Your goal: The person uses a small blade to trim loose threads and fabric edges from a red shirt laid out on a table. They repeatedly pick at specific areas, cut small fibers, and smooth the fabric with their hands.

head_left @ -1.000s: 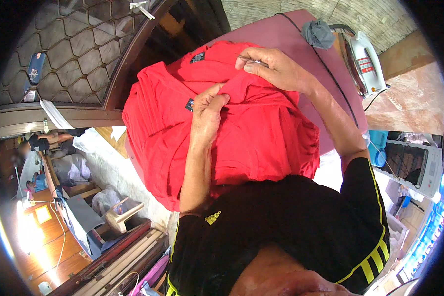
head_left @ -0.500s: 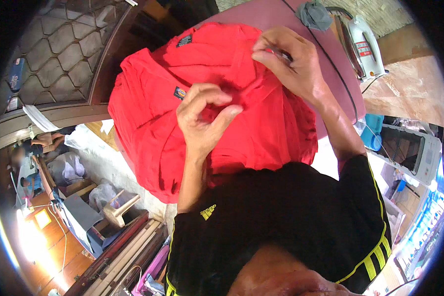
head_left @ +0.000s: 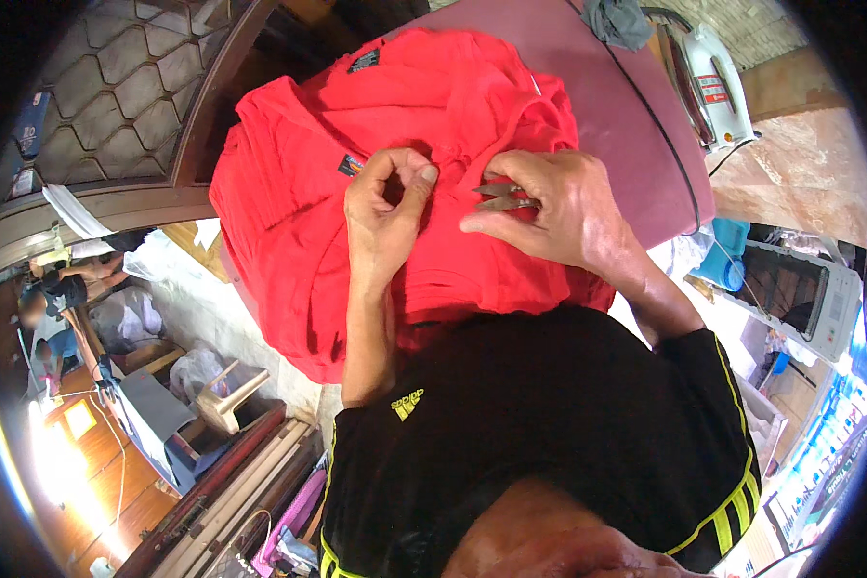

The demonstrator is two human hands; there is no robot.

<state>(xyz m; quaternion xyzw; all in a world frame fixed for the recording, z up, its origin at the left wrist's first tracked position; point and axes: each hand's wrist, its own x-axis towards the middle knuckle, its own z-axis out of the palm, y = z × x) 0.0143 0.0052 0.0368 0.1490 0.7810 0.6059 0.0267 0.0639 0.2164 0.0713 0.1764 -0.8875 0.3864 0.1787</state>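
A red shirt-like garment (head_left: 289, 260) lies bunched over a padded mauve board. Small thread snips (head_left: 497, 197) sit in my right hand (head_left: 573, 207), their two blades parted and pointing left, just above the cloth. Close to the blade tips, my left hand (head_left: 387, 207) pinches thumb against forefinger over the middle of the garment. Whatever is in that pinch is too small to make out. A dark label (head_left: 353, 166) shows on the cloth beside my left fingertips, and another dark tag (head_left: 364, 62) lies near the garment's far edge.
On the far right a white iron (head_left: 718, 87) stands on its stand, near a grey cloth (head_left: 617, 23). A black cord (head_left: 650, 111) crosses the mauve board (head_left: 660, 178). A lattice gate (head_left: 116, 116) borders the far left; wooden strips (head_left: 226, 501) lie at near left.
My right hand has come nearer and turned, so the snips' blades now show by my left hand. The left thumb and forefinger have closed together.
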